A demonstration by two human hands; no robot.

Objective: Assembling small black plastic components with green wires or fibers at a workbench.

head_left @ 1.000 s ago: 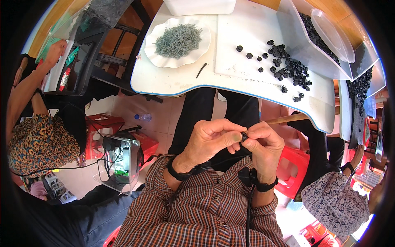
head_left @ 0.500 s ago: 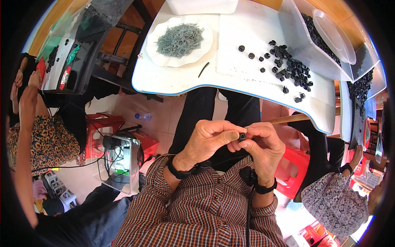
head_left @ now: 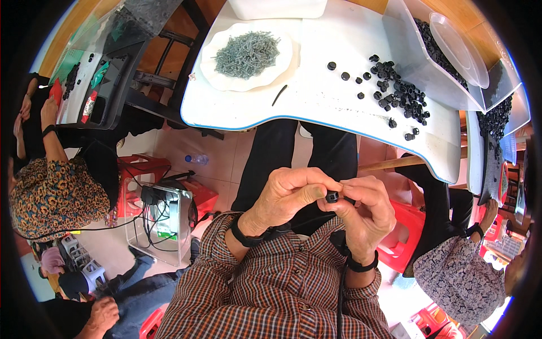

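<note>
Over my lap, in front of the table edge, both hands meet at a small black round plastic piece [head_left: 332, 197] with openings in its side. My right hand [head_left: 368, 210] is closed, its thumb and fingers pinching the piece. Thumb and forefinger of my left hand [head_left: 289, 195] press together at its upper edge; whether they pinch something tiny there is hidden. Beyond them, on the white table [head_left: 316, 104], lies a loose heap of similar black pieces [head_left: 402, 93]. A white wavy-rimmed plate [head_left: 285, 68] bears a pile of thin grey screw-like parts [head_left: 247, 55].
A thin black strip [head_left: 279, 95] lies near the table edge. A translucent bin [head_left: 406, 39] of black pieces stands at the far right, a white tub [head_left: 276, 8] at the back. At left are a red stool [head_left: 144, 164] and a clear box of cables [head_left: 161, 226]. Co-workers sit on both sides.
The black piece has turned between my fingers, showing more of its side, and my right hand has shifted slightly right. At the left a co-worker's arm moved; another person's hand appeared lower left.
</note>
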